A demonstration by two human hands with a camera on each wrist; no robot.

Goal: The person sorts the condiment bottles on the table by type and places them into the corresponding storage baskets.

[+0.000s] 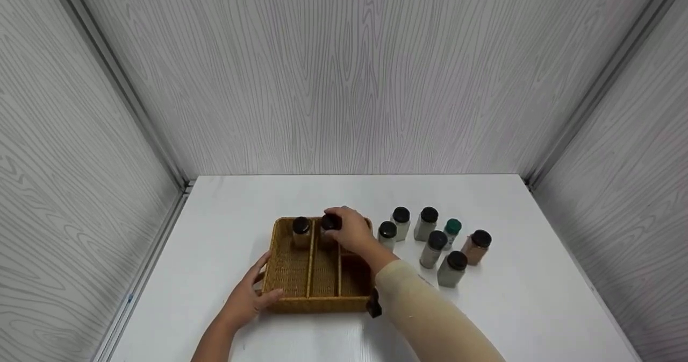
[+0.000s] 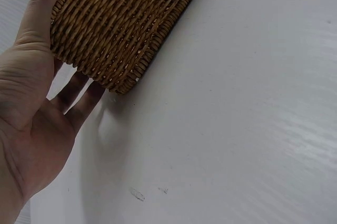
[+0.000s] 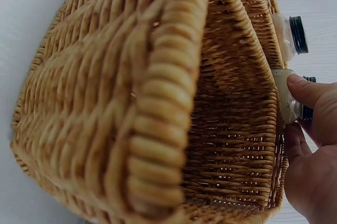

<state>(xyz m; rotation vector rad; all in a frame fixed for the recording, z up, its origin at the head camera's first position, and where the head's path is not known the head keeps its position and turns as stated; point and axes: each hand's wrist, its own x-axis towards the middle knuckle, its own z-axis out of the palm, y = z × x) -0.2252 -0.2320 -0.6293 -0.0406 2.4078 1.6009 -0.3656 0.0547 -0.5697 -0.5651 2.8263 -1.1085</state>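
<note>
A divided wicker basket (image 1: 317, 305) lies on the white table, its front left corner held by my left hand (image 1: 242, 303), thumb over the rim. In the left wrist view that hand (image 2: 42, 98) grips the corner of the woven basket (image 2: 116, 24). My right hand (image 1: 352, 233) pinches a black-capped jar (image 1: 330, 222) at the back of the middle compartment. The right wrist view has the fingers of that hand (image 3: 316, 129) around the jar (image 3: 285, 98), beside the wicker (image 3: 163, 108). Another black-capped jar (image 1: 301, 235) stands in the back of the left compartment.
Several black-capped jars (image 1: 431, 249) and one green-capped jar (image 1: 452, 233) stand on the table (image 1: 537, 308) right of the basket, some near the right forearm. A dark object (image 1: 374, 304) is at the basket's front right corner. Grey wood-grained panels (image 1: 349, 82) rise behind and on both sides.
</note>
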